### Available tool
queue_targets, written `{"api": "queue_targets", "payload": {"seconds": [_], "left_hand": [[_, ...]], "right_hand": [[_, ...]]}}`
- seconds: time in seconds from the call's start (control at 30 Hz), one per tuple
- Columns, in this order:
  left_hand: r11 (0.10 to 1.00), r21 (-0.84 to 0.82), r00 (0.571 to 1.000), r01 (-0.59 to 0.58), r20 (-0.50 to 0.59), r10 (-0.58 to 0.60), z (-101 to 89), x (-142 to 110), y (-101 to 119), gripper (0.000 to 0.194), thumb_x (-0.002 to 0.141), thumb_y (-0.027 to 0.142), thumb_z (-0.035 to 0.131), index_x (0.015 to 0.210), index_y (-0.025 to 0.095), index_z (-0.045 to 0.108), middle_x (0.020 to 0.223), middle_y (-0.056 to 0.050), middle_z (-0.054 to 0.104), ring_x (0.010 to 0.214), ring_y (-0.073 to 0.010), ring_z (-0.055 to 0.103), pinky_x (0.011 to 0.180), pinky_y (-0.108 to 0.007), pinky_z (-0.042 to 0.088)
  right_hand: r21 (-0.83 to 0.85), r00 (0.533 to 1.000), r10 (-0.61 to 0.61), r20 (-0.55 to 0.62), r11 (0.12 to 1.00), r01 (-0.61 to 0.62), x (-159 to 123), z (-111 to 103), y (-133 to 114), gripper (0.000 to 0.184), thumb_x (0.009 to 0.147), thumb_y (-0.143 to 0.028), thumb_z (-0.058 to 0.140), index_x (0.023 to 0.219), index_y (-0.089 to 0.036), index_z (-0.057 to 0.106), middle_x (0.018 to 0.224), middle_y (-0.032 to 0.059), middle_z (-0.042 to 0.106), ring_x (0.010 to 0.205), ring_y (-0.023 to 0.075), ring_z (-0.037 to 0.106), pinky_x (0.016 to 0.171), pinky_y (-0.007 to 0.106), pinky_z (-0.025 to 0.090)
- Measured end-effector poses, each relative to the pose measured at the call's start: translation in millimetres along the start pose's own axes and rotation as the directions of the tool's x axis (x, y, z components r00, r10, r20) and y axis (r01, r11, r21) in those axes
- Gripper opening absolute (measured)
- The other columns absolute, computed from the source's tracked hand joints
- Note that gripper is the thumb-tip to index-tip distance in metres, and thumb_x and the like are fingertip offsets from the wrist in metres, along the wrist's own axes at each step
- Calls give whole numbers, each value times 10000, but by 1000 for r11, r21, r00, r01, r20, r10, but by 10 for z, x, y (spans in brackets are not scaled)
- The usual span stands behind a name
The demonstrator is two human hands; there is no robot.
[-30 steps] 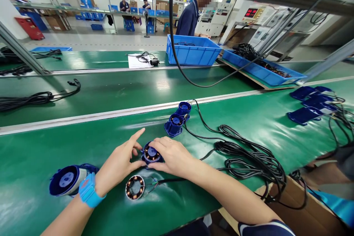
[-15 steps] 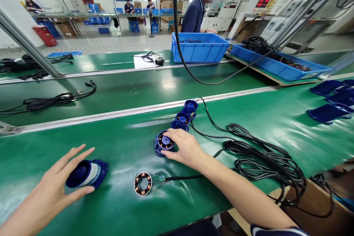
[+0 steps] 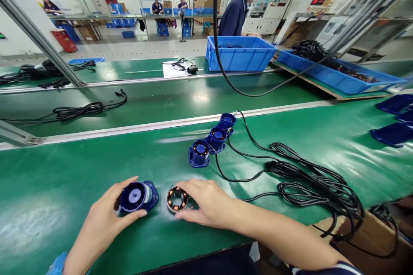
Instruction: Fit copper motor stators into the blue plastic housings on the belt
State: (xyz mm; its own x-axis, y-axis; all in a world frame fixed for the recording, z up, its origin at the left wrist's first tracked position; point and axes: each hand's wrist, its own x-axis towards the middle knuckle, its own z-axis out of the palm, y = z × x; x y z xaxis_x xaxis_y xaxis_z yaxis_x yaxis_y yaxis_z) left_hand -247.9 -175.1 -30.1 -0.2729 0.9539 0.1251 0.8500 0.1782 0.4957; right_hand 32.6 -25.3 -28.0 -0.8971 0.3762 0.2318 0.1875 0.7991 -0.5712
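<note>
Green-topped bench point(image 3: 155, 245), foreground, with a workshop behind; contents listed left to right.

Item: blue wristband point(image 3: 58, 264), on my left wrist. Item: black cable bundle point(image 3: 79, 111), lying on the farther green strip. Item: my left hand point(image 3: 105, 212), fingers and thumb curved round opposite sides of one blue housing point(image 3: 138, 196), which sits tilted, its round opening showing. Item: copper-wound ring point(image 3: 171, 203), near that housing, its rim pinched between thumb and fingers of my right hand point(image 3: 209, 204). Item: three blue fan units point(image 3: 218, 135), in a slanting row beyond that hand. Item: looped black cables point(image 3: 309, 180). Item: further blue housings point(image 3: 392, 133), at the right edge, partly cut off.
</note>
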Motion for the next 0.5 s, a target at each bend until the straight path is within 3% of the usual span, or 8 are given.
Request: {"api": "queue_targets", "payload": {"seconds": [0.07, 0.13, 0.23, 0.33, 0.5], "left_hand": [[997, -72, 1000, -24, 6, 24, 143, 41, 172, 682, 739, 636, 798, 1319, 360, 572, 1265, 12, 708, 1118, -222, 701, 929, -322, 587], [984, -161, 997, -71, 29, 76, 274, 97, 374, 646, 757, 563, 816, 1317, 354, 569, 1242, 17, 709, 1104, -209, 696, 928, -317, 575], [961, -258, 989, -96, 88, 122, 429, 177, 661, 560, 755, 487, 839, 1233, 309, 609, 1106, 8, 716, 990, -207, 691, 848, -318, 568], [963, -265, 983, -51, 158, 96, 511, 230, 826, 478, 724, 494, 861, 1072, 254, 638, 950, 3, 682, 864, -210, 650, 766, -333, 543], [945, -326, 972, -26, 211, 100, 541, 260, 856, 588, 714, 565, 856, 1152, 258, 612, 1051, -8, 673, 960, -224, 636, 831, -353, 521]], "right_hand": [[67, 985, -55, -166, 996, 67, 4, -155, -43, 610, 910, -621, 687, 1317, -180, 576, 1087, 82, 725, 946, 206, 717, 845, 294, 574], [73, 966, -107, -234, 989, 127, 29, -298, -112, 633, 904, -637, 682, 1332, -186, 564, 1080, 67, 725, 936, 187, 713, 840, 275, 569], [-27, 989, -89, -114, 996, 87, 93, -450, -223, 631, 921, -631, 659, 1344, -173, 561, 1061, 65, 722, 931, 211, 714, 793, 303, 569], [-190, 997, 45, 64, 981, -32, 159, -591, -303, 569, 934, -602, 661, 1284, -158, 597, 1010, 60, 708, 883, 249, 713, 687, 338, 542], [-324, 967, 96, 237, 946, -15, 224, -786, -400, 593, 915, -503, 733, 1392, -219, 528, 1022, 31, 700, 858, 244, 713, 607, 319, 467]]}}
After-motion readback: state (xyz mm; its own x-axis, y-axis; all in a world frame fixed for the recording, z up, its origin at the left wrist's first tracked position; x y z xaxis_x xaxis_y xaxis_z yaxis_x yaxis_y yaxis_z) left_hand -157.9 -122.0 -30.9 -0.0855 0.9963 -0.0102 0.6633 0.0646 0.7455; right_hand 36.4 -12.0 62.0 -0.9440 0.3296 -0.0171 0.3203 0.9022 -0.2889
